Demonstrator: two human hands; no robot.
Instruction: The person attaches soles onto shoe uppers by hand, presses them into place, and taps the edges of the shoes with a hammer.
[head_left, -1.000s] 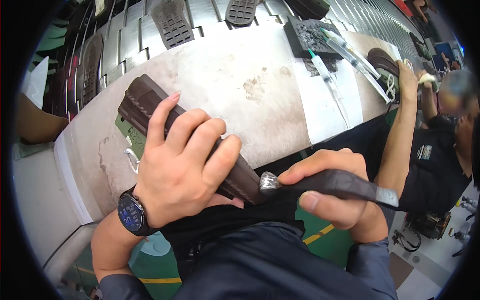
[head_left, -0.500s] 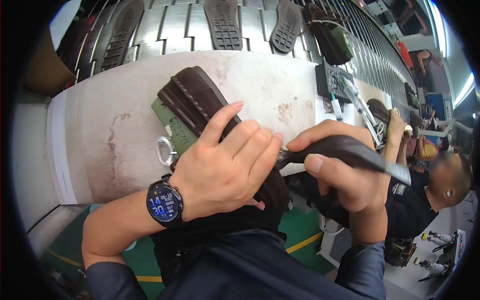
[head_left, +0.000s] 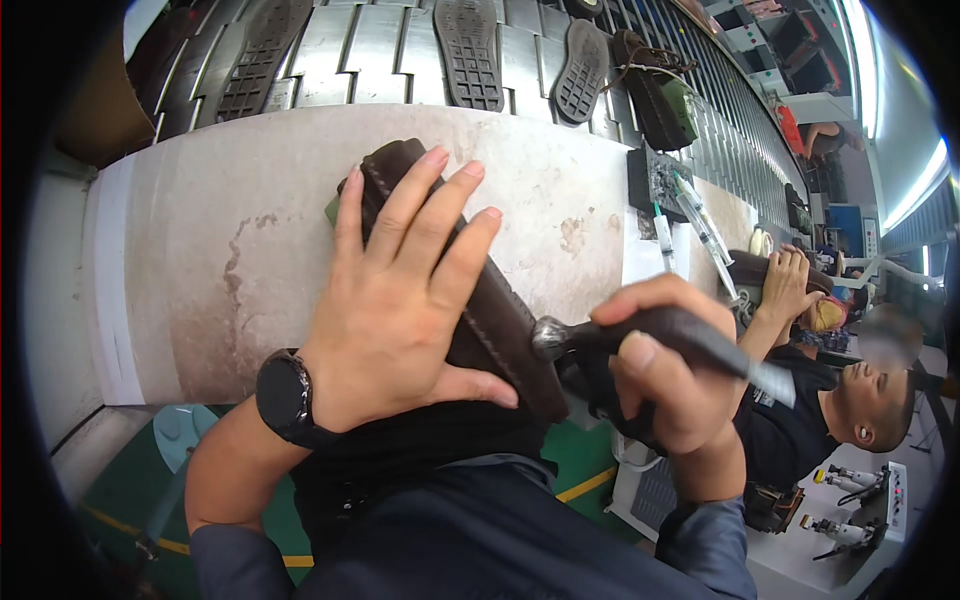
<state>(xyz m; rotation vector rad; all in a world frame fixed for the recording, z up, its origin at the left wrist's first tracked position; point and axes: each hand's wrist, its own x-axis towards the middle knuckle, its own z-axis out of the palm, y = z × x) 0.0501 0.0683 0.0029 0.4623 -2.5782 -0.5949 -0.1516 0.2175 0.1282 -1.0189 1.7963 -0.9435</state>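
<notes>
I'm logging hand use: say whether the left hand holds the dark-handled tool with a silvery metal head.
No, the right hand grips that tool; the left hand lies spread over the dark brown stitched shoe.

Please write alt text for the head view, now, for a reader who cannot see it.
A person's left hand lies spread on a dark brown shoe at a pale worktable, while the right hand holds a dark-handled tool, its rounded metal head at the shoe's edge. Beyond, shoe soles lie on a slatted metal surface.
</notes>
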